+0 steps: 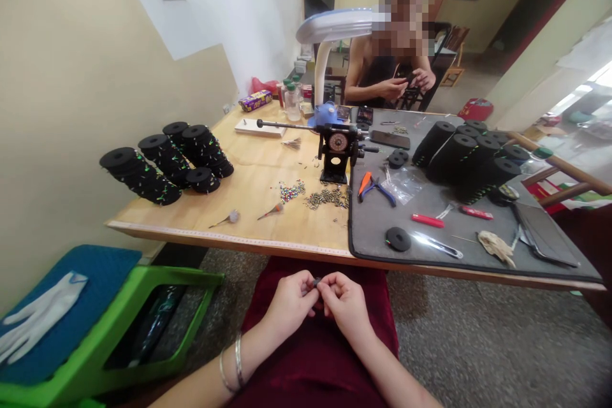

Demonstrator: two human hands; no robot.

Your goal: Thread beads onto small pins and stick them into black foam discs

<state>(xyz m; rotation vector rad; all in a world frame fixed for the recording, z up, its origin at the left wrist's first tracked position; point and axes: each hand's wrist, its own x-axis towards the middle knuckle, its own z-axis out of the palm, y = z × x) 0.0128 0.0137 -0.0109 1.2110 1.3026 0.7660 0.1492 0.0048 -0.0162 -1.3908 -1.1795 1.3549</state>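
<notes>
My left hand (289, 301) and my right hand (347, 301) meet over my lap, below the table's front edge. Both have their fingers curled and pinch one small dark piece (317, 282) between the fingertips. Two bangles sit on my left wrist. My lap is covered in dark red cloth (315, 357). Ahead on the wooden table (248, 191) lie small heaps of coloured beads (291, 190) and metal bits (329, 198), the nearest things to my hands.
A black hand-crank winder (336, 153) stands mid-table by a desk lamp (329, 35). Stacks of black discs sit left (162, 162) and right (471, 156). Pliers (375, 188) and tools lie on a grey mat (430, 255). A person sits opposite. A green stool (95, 331) holds a white glove.
</notes>
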